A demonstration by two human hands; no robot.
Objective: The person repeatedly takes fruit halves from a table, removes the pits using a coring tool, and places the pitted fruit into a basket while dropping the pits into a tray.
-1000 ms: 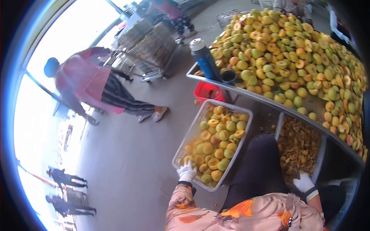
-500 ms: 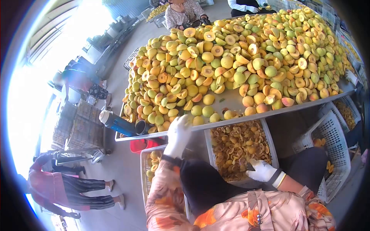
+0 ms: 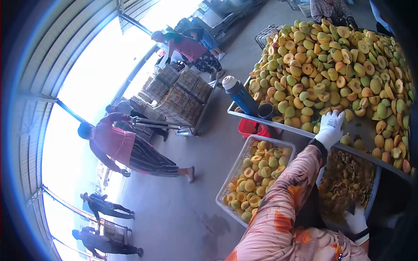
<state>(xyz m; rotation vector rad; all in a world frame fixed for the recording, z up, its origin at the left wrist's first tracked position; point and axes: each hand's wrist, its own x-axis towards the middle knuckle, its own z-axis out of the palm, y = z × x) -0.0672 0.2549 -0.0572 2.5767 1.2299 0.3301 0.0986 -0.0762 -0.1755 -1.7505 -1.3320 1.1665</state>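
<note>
My left hand [image 3: 330, 128], in a white glove, reaches over the near edge of a metal table [image 3: 300, 131]. Its fingers are stretched out and apart, touching the yellow-green peaches [image 3: 307, 93], many of them cut in half, heaped there. Lower right, my right hand [image 3: 357, 220], also gloved, is over a white crate [image 3: 375, 185] of brown peach scraps [image 3: 344, 174]. Its fingers are curled around something dark and blurred that I cannot make out. Left of my left forearm, a second white crate [image 3: 223, 195] holds peach halves [image 3: 257, 178].
A blue thermos [image 3: 240, 96] and a dark cup [image 3: 265, 110] stand at the table's left corner, above a red bucket [image 3: 252, 128]. A person in pink [image 3: 115, 143] is beside a cart of stacked crates [image 3: 180, 102]. Another person [image 3: 328, 11] sits across the table.
My view has swung left, so the table now lies further right and more of the floor and people show. My left hand remains at the table edge, my right over the scrap crate.
</note>
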